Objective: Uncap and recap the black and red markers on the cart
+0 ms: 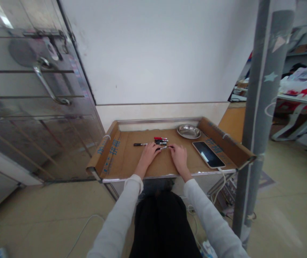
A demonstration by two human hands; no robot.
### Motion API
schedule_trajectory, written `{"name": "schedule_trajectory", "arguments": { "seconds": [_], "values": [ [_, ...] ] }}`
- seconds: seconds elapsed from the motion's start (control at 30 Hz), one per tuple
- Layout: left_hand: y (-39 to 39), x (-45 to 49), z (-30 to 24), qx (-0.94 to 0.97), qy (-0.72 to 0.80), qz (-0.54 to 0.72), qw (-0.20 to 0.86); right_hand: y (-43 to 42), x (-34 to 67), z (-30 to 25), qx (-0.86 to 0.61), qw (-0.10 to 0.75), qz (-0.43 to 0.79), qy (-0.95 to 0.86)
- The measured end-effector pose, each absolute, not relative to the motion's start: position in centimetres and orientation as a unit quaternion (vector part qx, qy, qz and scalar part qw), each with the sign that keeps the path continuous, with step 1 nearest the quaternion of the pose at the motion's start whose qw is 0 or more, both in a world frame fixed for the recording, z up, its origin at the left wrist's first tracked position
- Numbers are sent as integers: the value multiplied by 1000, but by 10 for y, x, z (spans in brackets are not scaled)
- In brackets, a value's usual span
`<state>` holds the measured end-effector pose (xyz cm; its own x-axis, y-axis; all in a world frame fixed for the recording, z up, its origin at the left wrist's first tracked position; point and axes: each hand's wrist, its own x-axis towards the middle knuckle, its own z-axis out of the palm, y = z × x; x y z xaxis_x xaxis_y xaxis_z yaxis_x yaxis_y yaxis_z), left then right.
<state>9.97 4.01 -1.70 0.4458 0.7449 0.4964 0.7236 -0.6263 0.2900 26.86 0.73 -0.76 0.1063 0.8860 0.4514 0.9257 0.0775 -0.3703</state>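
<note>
Over the cardboard-lined table (132, 163), my left hand (148, 153) is closed around one end of a slim black-and-white marker (163, 148). My right hand (179, 156) has its fingertips pinched at the other end of that marker, where a small dark tip or cap shows. Just beyond the hands lie a red marker (160, 138) and several black markers (161, 142) side by side. Another black marker (139, 144) sticks out to the left, partly hidden behind my left hand.
A round metal dish (189, 131) stands at the back right. A phone (208, 154) with a white cable (222, 175) lies at the right. Folded cardboard sides (224, 142) wall the table's ends. A grey post (261, 107) rises at right, a metal door (35, 107) at left.
</note>
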Motion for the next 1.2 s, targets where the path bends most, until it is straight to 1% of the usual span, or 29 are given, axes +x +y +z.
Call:
{"name": "schedule_trajectory", "arguments": {
  "seconds": [0.07, 0.2, 0.27, 0.33, 0.4, 0.53, 0.7, 0.77, 0.9, 0.97, 1.1, 1.2],
  "values": [
    [38, 100, -15, 848, 430, 309, 16, 9, 268, -8, -629, 329, 1, -704],
    [26, 96, -5, 812, 473, 342, -15, 15, 268, -11, -437, 408, 101, -795],
    [17, 92, -1, 785, 508, 352, -49, 18, 269, -13, -414, 431, 108, -794],
    [10, 86, 1, 756, 547, 352, -74, 20, 270, -15, -447, 421, 79, -785],
    [5, 79, 0, 721, 591, 354, -78, 21, 272, -17, -499, 386, 38, -775],
    [8, 65, -7, 673, 651, 350, -37, 22, 272, -17, -580, 310, -31, -752],
    [24, 54, -12, 663, 659, 355, 19, 21, 267, -12, -619, 252, -78, -740],
    [35, 50, -10, 671, 650, 357, 25, 21, 265, -10, -625, 240, -85, -738],
    [55, 44, -3, 703, 646, 295, 46, 22, 264, -9, -634, 231, -84, -733],
    [58, 46, 0, 709, 647, 276, 38, 22, 265, -9, -637, 227, -85, -732],
    [50, 67, 3, 728, 625, 283, -10, 26, 265, -10, -643, 219, -88, -729],
    [42, 93, 0, 772, 564, 293, 5, 32, 265, -12, -644, 226, -82, -726]
  ]
}}
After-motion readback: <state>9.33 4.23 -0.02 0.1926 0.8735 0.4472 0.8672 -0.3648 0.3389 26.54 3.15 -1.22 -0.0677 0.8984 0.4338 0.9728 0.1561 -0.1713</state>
